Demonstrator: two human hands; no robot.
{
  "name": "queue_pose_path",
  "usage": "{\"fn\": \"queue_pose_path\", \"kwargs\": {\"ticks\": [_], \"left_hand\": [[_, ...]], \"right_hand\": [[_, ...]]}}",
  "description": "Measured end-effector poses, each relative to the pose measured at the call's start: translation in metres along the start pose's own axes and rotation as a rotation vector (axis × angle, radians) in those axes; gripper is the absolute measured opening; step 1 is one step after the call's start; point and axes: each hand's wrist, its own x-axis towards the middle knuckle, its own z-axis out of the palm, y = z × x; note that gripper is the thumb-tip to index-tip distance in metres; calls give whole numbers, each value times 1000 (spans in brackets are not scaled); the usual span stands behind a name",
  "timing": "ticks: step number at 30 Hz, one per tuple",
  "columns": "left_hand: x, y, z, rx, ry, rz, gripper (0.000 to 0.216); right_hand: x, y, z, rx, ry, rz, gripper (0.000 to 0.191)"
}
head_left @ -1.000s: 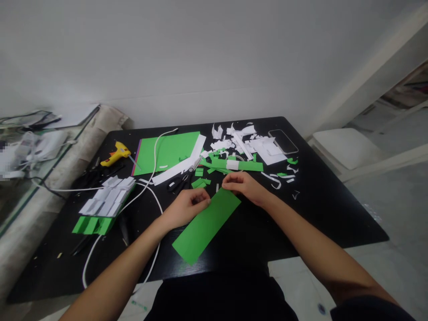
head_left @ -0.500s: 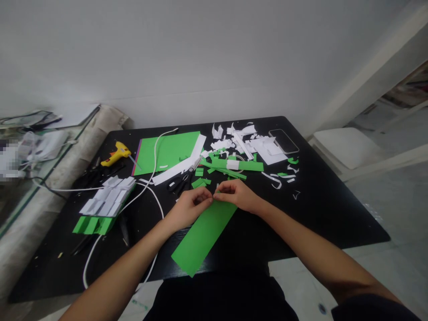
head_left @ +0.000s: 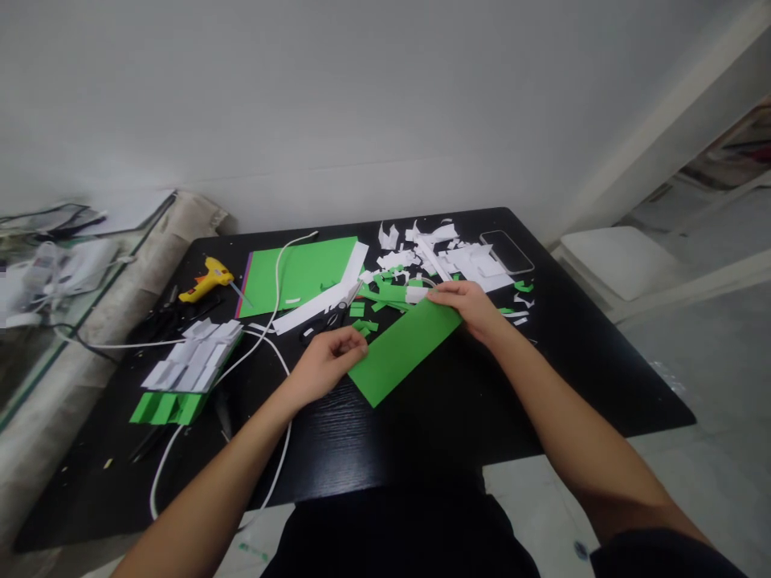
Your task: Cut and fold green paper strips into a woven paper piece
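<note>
Left hand (head_left: pixel 328 359): your fingers are pressed together on the near left edge of the long green rectangular paper strip (head_left: pixel 405 347); the grip reads as a pinch.
Right hand (head_left: pixel 468 307): your fingers pinch the far right corner of the same strip, just beside the scrap pile.
Green strip, position: it lies slantwise on the black worktop (head_left: pixel 542 377), middle of the near half, held at both ends, mostly flat; you cannot tell whether its far end is lifted.
Done, by the look of things: a pleated stack of white paper pieces on folded green card (head_left: pixel 186 373) sits at your left; a heap of white and green paper offcuts (head_left: pixel 439 261) lies at the far side.
Left, by the look of things: the strip in your hands appears uncut, with no clear fold; the large green paper sheet (head_left: pixel 301 273) lies flat, though its right edge looks trimmed.
Tools nearby: black-handled scissors (head_left: pixel 328 319) just beyond your left hand; yellow glue gun (head_left: pixel 208 278) far left; white cable (head_left: pixel 274 321) running across the sheet toward you.
Other: dark phone (head_left: pixel 507 251) at the far right corner.
</note>
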Motion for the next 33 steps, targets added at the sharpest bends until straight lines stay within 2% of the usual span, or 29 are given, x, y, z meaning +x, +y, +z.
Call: {"fn": "queue_pose_path", "kwargs": {"ticks": [3, 6, 11, 14, 16, 20, 25, 33], "left_hand": [[0, 5, -8, -99, 13, -38, 20], [-2, 9, -15, -151, 82, -38, 16], [-6, 6, -25, -223, 296, 113, 15], [-7, 5, -25, -234, 402, 195, 15], [-7, 8, -20, -177, 374, 188, 11], [-8, 13, 1, -27, 206, 133, 12], [-7, 6, 23, 97, 88, 83, 13], [-3, 1, 23, 85, 76, 32, 13]], "right_hand": [[2, -2, -4, 69, 81, 0, 31], [2, -2, -3, 108, 110, 12, 31], [0, -1, -1, 137, 58, 12, 29], [-5, -1, 4, 119, -47, 44, 28], [-9, 0, 12, 96, -135, 72, 28], [-21, 7, 35, 62, -272, 85, 33], [-33, 12, 56, -37, -271, 21, 34], [-36, 17, 62, -83, -259, -42, 33]]}}
